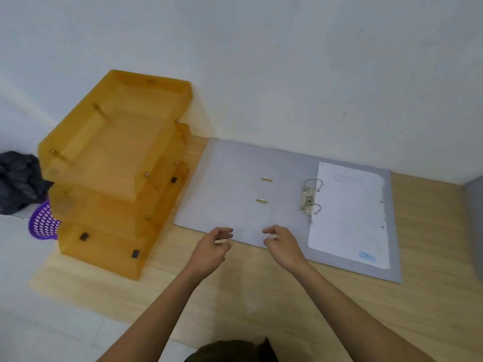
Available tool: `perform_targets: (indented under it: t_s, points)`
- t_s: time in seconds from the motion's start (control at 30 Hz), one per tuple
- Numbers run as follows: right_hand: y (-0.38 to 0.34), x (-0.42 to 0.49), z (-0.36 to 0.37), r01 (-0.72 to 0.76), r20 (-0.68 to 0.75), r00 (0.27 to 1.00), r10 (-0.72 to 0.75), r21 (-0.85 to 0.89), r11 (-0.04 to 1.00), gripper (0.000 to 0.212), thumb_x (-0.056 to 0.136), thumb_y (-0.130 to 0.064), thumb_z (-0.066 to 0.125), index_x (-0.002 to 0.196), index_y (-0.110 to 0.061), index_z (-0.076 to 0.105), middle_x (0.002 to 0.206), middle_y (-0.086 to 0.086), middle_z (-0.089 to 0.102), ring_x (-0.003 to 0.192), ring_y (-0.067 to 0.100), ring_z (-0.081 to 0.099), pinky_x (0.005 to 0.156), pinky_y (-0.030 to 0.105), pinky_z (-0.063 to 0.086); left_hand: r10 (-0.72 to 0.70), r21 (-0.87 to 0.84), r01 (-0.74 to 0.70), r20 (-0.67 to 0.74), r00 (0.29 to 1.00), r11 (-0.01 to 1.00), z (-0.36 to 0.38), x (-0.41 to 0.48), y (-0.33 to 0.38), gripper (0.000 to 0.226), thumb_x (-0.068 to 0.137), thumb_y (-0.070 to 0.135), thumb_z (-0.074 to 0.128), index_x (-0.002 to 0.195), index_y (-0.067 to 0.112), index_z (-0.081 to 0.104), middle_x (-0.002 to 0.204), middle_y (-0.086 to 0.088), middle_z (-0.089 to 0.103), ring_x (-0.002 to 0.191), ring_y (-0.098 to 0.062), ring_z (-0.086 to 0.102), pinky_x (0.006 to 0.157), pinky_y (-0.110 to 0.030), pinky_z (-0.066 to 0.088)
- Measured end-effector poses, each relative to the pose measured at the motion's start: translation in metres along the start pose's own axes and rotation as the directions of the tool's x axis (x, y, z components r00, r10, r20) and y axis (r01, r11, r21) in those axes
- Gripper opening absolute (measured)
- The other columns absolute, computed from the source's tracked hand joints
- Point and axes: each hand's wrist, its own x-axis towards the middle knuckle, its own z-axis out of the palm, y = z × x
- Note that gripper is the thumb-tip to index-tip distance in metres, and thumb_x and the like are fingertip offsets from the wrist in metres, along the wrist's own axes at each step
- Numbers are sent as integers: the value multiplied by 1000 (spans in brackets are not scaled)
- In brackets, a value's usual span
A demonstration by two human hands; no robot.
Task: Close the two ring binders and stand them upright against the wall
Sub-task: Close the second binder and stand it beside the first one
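A grey ring binder (235,189) lies open and flat on the wooden table (261,296), its far edge against the white wall (287,74). Metal rings (311,195) stand in its middle, and a white sheet of paper (347,215) rests on the right half. My left hand (213,246) and my right hand (282,244) hover at the binder's near edge, over the left cover, fingers curled and apart, holding nothing. A grey edge of a second binder (474,226) shows at the far right, mostly cut off.
An orange stack of three letter trays (115,168) stands left of the binder, close to the wall. Beyond the table's left edge are a purple perforated basket (43,223) and dark crumpled cloth (18,178).
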Motion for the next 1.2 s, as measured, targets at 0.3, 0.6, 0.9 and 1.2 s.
perform_targets:
  t_s: [0.3,0.6,0.9,1.2]
  points:
    - [-76,113,52,273,227,959,-168,-597,755,71,99,-26,45,161,-15,14,172,5,-9,158,33,-9,126,48,12,-88,151,100,-85,992,984,-47,49,-22,47,98,16,57,144,14,50,147,-5,52,118,-22,61,85,-28,49]
    - [-25,96,64,361,323,932,-166,-778,514,79,99,-60,23,159,-30,-19,166,-3,-31,153,27,-29,125,49,-11,-138,235,199,-255,957,951,-64,64,-43,68,88,20,62,151,11,37,154,-14,43,140,-35,43,113,-51,41]
    - [-17,46,74,156,140,984,-111,-373,915,70,104,-45,37,163,-24,6,172,-3,-11,158,18,-11,126,45,-8,-252,24,269,-277,927,963,-56,50,-51,71,88,51,64,143,9,47,142,-15,59,125,-37,58,100,-45,49]
    - [-79,10,86,29,112,993,-25,-35,999,68,102,-56,29,160,-37,-1,170,-9,-17,157,22,-19,122,60,-11,93,-48,-103,-179,979,993,-75,-13,6,48,97,28,62,144,28,48,128,7,62,111,-19,64,93,-44,56]
